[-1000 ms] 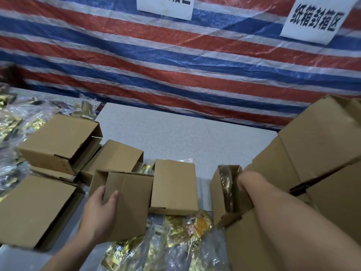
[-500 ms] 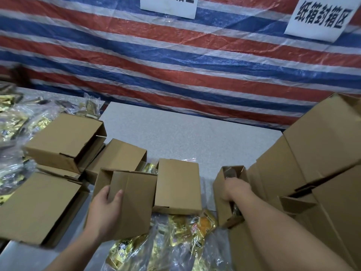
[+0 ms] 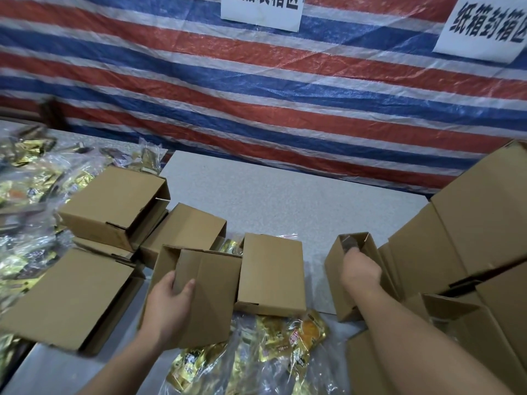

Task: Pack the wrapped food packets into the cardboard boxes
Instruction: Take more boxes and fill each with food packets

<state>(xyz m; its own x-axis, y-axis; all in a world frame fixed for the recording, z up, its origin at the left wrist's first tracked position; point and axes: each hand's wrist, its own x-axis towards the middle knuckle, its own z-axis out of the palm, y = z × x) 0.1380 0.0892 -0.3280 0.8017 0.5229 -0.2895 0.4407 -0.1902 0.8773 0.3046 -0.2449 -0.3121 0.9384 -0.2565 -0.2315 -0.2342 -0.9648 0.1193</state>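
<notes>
A grey speckled table (image 3: 285,195) is carrying the whole scene, and everything here is placed from the open box (image 3: 205,292) at its near middle. The left hand (image 3: 168,306) is gripping that box's near wall, thumb on the outside and fingers over the edge. Just right of it a closed box (image 3: 271,273) is lying flat. Further right, the right hand (image 3: 360,270) is reaching down into a narrow upright box (image 3: 333,269); its fingers are hidden inside, so I cannot tell what they are holding. Wrapped food packets (image 3: 288,343) in clear bags are lying just in front of the open box, with more heaped far to its left (image 3: 25,178). Behind the table a red, white and blue striped tarp (image 3: 256,95) is hanging, bearing two white paper signs (image 3: 261,11).
</notes>
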